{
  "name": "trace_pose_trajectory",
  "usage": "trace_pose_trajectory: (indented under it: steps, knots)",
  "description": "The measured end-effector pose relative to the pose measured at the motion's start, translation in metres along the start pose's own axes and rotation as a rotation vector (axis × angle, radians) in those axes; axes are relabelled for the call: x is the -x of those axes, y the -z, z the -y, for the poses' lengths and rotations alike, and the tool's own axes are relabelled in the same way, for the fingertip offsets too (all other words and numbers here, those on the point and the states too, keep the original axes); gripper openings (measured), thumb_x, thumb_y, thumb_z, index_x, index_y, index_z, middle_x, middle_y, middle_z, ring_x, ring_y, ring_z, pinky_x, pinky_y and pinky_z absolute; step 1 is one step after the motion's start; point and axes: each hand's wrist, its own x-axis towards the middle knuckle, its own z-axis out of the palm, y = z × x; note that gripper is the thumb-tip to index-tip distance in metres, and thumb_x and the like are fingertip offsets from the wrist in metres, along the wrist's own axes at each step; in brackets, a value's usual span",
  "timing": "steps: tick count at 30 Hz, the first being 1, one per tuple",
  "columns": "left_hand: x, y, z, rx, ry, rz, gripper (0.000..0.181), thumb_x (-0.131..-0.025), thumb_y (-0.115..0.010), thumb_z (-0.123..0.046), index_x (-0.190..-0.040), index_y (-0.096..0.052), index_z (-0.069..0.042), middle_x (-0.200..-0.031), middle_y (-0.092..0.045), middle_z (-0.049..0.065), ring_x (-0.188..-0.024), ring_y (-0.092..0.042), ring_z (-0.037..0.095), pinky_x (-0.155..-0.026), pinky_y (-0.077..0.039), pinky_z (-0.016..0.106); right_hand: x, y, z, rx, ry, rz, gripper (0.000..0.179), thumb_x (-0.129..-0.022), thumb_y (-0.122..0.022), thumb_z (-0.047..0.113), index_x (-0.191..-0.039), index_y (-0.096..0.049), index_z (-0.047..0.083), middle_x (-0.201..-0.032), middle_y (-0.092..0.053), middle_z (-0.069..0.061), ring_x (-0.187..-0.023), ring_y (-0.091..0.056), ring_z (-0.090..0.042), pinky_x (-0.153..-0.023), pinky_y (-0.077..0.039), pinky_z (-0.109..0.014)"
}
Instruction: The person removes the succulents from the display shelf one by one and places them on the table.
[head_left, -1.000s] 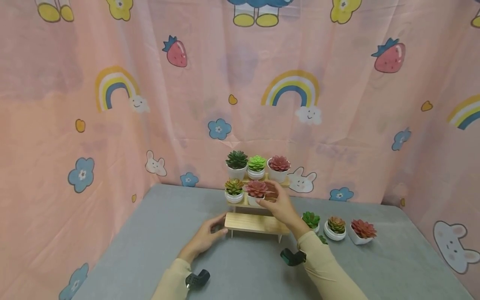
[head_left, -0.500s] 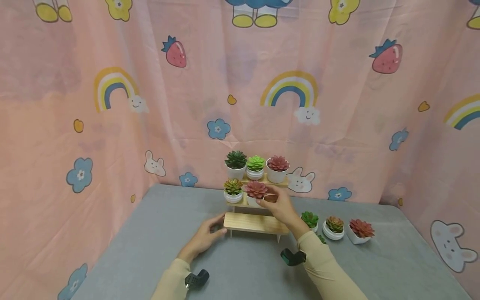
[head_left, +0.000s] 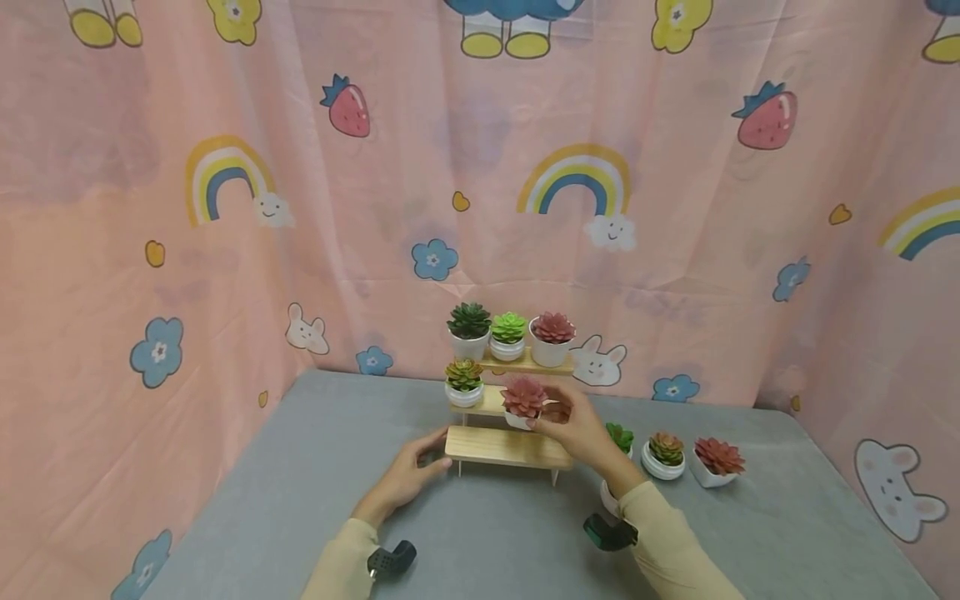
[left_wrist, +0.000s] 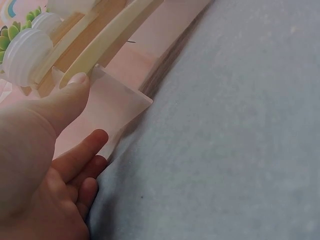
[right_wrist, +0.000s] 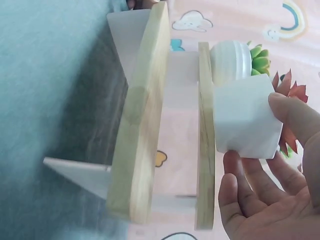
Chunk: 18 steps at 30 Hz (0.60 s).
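A three-tier wooden display stand (head_left: pixel 510 447) with pale side supports stands on the grey table. My right hand (head_left: pixel 579 427) grips a dusky red succulent (head_left: pixel 523 397) by its square white pot (right_wrist: pixel 247 117), thumb on one side and fingers on the other. The pot is at the middle tier's front edge; whether it touches the board is unclear. My left hand (head_left: pixel 408 473) holds the left end of the lowest tier, its thumb (left_wrist: pixel 75 92) against the board's end. A yellow-green succulent (head_left: pixel 464 377) in a ribbed white pot sits at the middle tier's left.
On the top tier stand a dark green succulent (head_left: pixel 469 323), a bright green one (head_left: pixel 509 330) and a red one (head_left: pixel 552 331). Right of the stand, several potted succulents sit on the table, among them an orange-green one (head_left: pixel 666 450) and a red one (head_left: pixel 718 458). A patterned pink curtain (head_left: pixel 375 208) hangs behind.
My right hand has drawn the red succulent from its place on the middle tier toward me and slightly right. The left hand stays at the stand's end.
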Motion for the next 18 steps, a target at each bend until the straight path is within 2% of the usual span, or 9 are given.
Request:
trace_pose_trajectory:
  steps: [7,11,18]
  knots:
    - [0.000,0.000,0.000,0.005,0.008,-0.003,0.059,-0.099,-0.066,-0.027,-0.153,-0.046,-0.015,-0.148,-0.056,0.013,-0.143,-0.044,0.038,-0.115,-0.031,0.065,0.018,0.011,-0.004,0.051,0.007,0.003,0.057,-0.087,-0.078,0.014,-0.139,-0.056,0.003,-0.131,-0.065,-0.019,-0.112,-0.065,-0.029,-0.093,-0.056,-0.043]
    - [-0.001,-0.001,0.000,-0.001,0.014,0.001,0.059,-0.099,-0.065,-0.028,-0.153,-0.046,-0.016,-0.149,-0.056,0.012,-0.144,-0.044,0.037,-0.116,-0.031,0.064,0.034,0.019,-0.003,0.089,0.011,-0.010,0.056,-0.088,-0.078,0.018,-0.139,-0.056,0.007,-0.131,-0.067,-0.015,-0.114,-0.064,-0.025,-0.091,-0.055,-0.036]
    - [0.000,-0.001,-0.001,0.006,-0.002,-0.004,0.059,-0.098,-0.066,-0.026,-0.153,-0.046,-0.013,-0.149,-0.056,0.014,-0.143,-0.045,0.038,-0.116,-0.031,0.065,0.060,0.039,-0.005,0.148,-0.021,-0.023,0.055,-0.090,-0.077,0.021,-0.139,-0.056,0.008,-0.131,-0.066,-0.012,-0.112,-0.063,-0.014,-0.094,-0.055,-0.041]
